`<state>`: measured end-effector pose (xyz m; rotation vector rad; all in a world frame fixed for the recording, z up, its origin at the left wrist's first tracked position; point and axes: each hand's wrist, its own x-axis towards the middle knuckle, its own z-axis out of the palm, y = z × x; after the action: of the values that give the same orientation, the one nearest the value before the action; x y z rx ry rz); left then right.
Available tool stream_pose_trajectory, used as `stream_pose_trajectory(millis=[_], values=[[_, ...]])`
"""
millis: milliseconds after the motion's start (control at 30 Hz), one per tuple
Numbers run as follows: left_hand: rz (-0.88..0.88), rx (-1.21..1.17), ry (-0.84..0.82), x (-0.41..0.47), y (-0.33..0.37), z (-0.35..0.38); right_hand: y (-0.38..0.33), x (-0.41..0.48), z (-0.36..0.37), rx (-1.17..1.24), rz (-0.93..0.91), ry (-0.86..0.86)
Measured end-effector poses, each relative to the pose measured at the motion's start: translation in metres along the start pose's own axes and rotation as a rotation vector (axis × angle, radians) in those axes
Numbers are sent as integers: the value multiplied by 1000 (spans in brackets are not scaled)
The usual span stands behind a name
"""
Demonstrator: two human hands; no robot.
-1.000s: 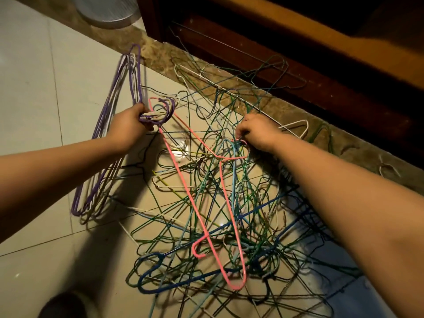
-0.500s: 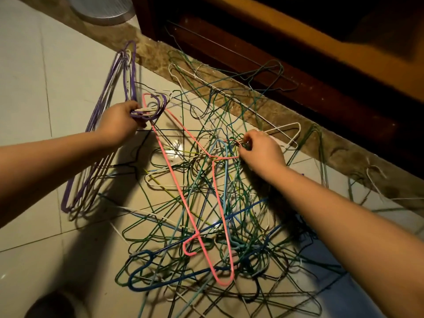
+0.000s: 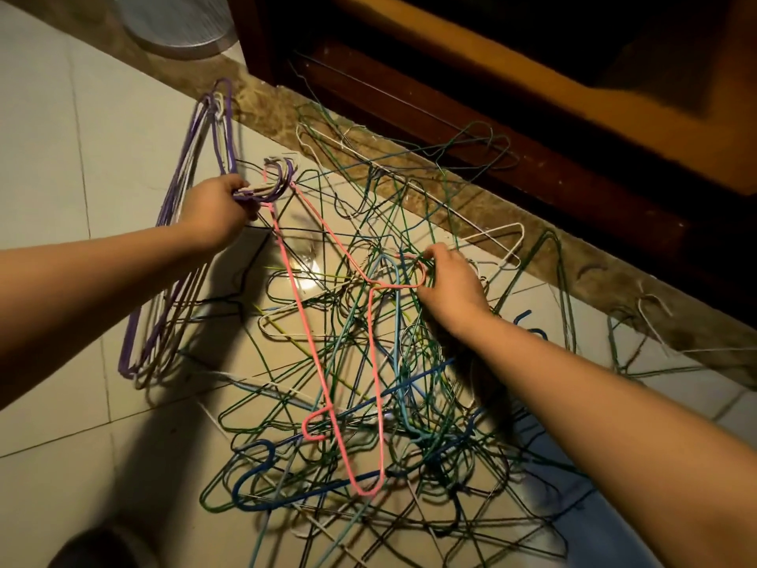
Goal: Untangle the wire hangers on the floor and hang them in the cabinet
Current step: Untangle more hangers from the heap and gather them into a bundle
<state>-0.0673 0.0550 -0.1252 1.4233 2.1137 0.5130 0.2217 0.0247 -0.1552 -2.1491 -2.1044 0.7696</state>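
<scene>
A tangled pile of wire hangers in green, blue, white and black covers the tiled floor. My left hand grips the hooks of a bundle of purple and white hangers that hangs down at the left. A pink hanger lies on top of the pile. My right hand pinches the pink hanger's hook at the middle of the pile. The dark wooden cabinet stands behind the pile.
A marble threshold strip runs diagonally along the cabinet's base. A round grey base stands at the top left. A blue hanger lies at the pile's near edge. Bare floor tiles spread to the left.
My right hand has drawn back from the far part of the pile toward me, pulling the pink hanger's hook. The left hand holds its bundle as before.
</scene>
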Motion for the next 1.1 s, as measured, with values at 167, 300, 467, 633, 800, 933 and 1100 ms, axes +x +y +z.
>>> stream_pose_trajectory(millis=[167,300,467,633,800,933,1100], values=[[37,92,-9,0,-2,0,3,3,4,-314,-191,-37],[52,79,-17,-2,-1,-1,6,3,-1,-320,-271,-34],[82,-34,-45,-15,-3,0,13,1,2,-385,-318,-67],[107,13,-60,-24,-1,5,10,2,0,-372,-306,-83],[109,53,-64,-23,-3,3,8,0,-2,-307,-255,-116],[107,65,-67,-25,-2,0,2,1,2,-216,-176,-116],[97,73,-79,-26,-4,-2,1,9,0,139,40,-161]])
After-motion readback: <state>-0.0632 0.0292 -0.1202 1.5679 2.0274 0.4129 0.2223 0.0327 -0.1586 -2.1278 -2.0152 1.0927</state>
